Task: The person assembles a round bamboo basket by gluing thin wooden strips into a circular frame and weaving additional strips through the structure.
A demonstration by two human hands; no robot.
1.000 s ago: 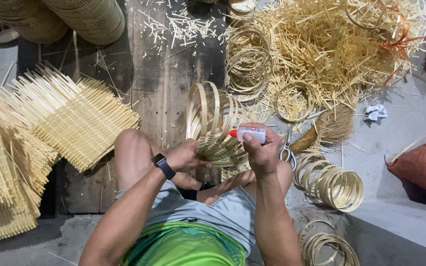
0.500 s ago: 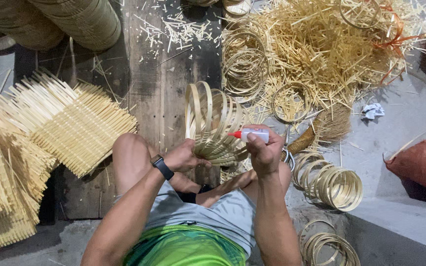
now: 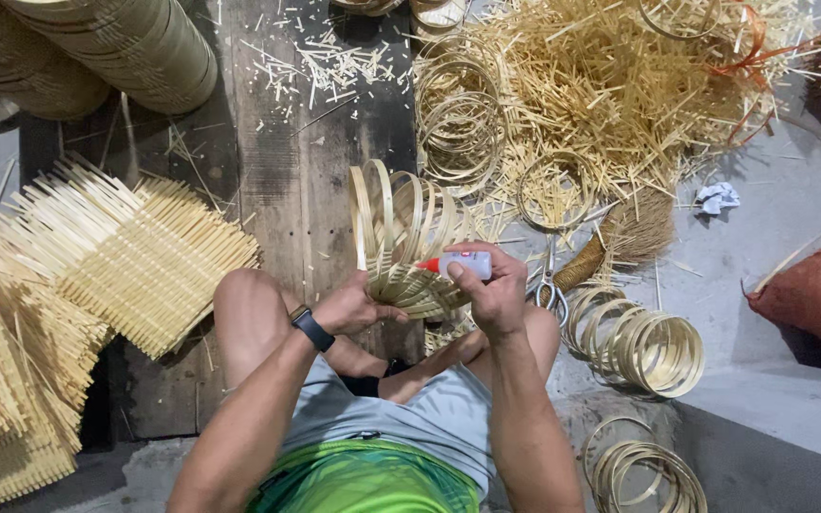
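Observation:
I sit cross-legged over a wooden board. My left hand [image 3: 355, 306], with a dark watch at the wrist, grips the near edge of a bundle of thin bamboo rings [image 3: 401, 237] that fans upward. My right hand [image 3: 491, 290] holds a small white glue bottle [image 3: 463, 265] with a red tip, the tip pointing left onto the bundle's lower rim. The part of the bundle under both hands is hidden.
Woven bamboo mats [image 3: 97, 275] lie stacked at left. Rolled mats [image 3: 116, 43] sit top left. A heap of bamboo slivers [image 3: 620, 85] and loose rings [image 3: 458, 123] fill the top right. Scissors [image 3: 550, 285], a small broom [image 3: 620, 237] and ring stacks [image 3: 643, 347] lie at right.
The glue bottle has shifted slightly left and down toward the ring bundle. The left hand keeps its grip; the bundle stays about where it was.

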